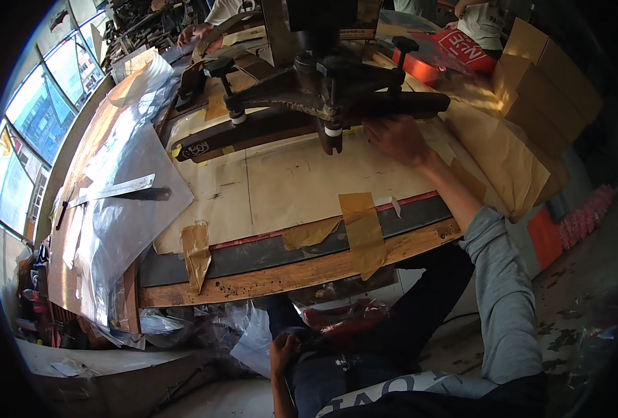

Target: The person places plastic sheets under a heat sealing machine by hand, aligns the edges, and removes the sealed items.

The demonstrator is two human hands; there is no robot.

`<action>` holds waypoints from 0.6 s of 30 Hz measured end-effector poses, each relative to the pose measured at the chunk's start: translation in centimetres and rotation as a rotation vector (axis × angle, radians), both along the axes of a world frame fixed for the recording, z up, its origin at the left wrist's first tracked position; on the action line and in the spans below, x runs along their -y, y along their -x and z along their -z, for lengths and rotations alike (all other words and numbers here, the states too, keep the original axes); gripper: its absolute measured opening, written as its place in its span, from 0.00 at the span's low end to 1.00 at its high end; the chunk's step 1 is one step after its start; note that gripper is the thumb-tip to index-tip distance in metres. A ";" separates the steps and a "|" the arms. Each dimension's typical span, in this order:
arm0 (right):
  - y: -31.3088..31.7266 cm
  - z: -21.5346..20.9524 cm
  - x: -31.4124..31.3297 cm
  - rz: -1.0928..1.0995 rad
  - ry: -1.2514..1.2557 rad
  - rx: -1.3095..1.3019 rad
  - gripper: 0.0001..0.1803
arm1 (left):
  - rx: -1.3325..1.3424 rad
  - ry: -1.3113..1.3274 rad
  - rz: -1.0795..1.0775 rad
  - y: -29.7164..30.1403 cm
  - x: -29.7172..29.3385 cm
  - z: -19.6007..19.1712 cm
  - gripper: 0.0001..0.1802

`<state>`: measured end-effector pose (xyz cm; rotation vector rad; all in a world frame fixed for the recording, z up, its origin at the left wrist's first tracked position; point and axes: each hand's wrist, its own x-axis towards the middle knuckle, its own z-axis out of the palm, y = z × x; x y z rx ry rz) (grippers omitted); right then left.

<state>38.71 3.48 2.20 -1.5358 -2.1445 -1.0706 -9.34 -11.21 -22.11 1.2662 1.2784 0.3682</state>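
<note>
On the paper-covered workbench (288, 181), the right hand (397, 139) grips the press arm (309, 122); left hand (283, 352) loosely curled, empty.

Dark press arm (309, 118): long, heavy bar lying roughly level across the far part of the bench, left end lower and nearer, right end rounded. Metal bracket with black knobs sits on top at its middle. Right hand (392, 138) rests at its right portion, fingers apparently touching the underside; contact not clear. Left hand (283, 348) low, near lap, on crumpled clear plastic sheeting (253, 334).
</note>
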 end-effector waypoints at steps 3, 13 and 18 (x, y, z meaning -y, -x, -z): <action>0.0 0.1 0.0 0.004 -0.036 0.003 0.11 | -0.021 -0.039 0.007 -0.3 -0.1 -0.3 0.14; -0.3 1.1 0.2 0.153 -0.080 0.131 0.14 | -0.510 -0.616 0.365 -0.7 0.7 -1.9 0.07; 0.1 0.7 0.1 0.133 -0.083 0.088 0.14 | -0.489 -0.917 0.466 -4.6 -0.6 -13.1 0.04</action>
